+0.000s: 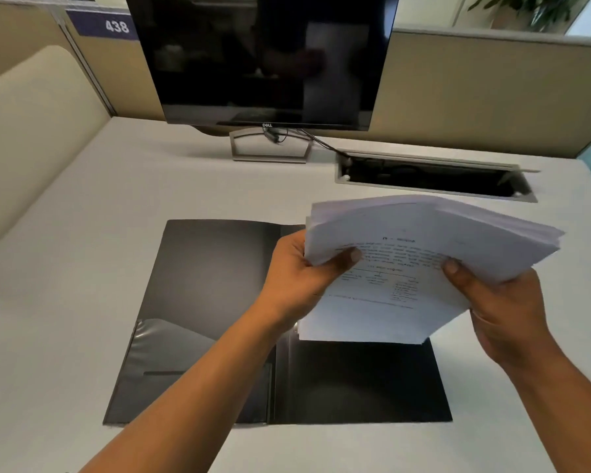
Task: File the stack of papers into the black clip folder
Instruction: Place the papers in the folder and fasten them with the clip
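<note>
The black clip folder (205, 302) lies open and flat on the white desk, its left flap showing a clear inner pocket. A thick stack of printed white papers (413, 254) is held in the air above the folder's right half, tilted and slightly fanned at the far edge. My left hand (301, 271) grips the stack's left edge, thumb on top. My right hand (495, 302) grips its right edge, thumb on top. The papers hide the upper part of the right flap and any clip there.
A dark monitor (263, 59) on a stand sits at the back of the desk (65, 250). An open cable well (434, 177) with a raised lid lies behind the papers to the right. Beige partitions enclose the desk at back and left.
</note>
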Demonstrator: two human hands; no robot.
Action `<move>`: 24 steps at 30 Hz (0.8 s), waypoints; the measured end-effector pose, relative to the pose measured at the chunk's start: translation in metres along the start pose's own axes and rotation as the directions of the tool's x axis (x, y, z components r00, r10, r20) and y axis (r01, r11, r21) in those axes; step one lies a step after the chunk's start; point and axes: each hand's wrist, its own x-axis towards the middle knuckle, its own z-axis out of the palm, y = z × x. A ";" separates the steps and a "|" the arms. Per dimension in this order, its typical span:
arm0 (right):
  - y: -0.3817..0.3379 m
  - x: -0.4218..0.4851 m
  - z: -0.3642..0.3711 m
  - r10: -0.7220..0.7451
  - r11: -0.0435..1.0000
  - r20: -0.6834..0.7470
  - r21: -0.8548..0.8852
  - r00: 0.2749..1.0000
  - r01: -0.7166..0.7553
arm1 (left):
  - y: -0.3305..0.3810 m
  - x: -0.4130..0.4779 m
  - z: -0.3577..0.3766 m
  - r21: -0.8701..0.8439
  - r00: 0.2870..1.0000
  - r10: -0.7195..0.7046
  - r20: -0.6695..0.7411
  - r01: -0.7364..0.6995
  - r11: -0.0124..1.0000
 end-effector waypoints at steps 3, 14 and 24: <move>0.000 -0.001 0.003 -0.038 0.999 0.019 -0.020 0.999 0.038 | 0.002 -0.005 0.005 0.023 0.998 0.068 -0.007 -0.068 0.997; 0.000 -0.001 -0.005 -0.040 0.999 0.004 -0.033 0.999 0.040 | 0.026 0.009 0.014 0.031 0.968 0.244 -0.063 -0.243 0.970; 0.004 -0.004 -0.005 -0.067 0.991 -0.024 -0.118 0.997 0.064 | -0.006 0.002 0.006 0.173 0.968 0.248 0.032 -0.250 0.953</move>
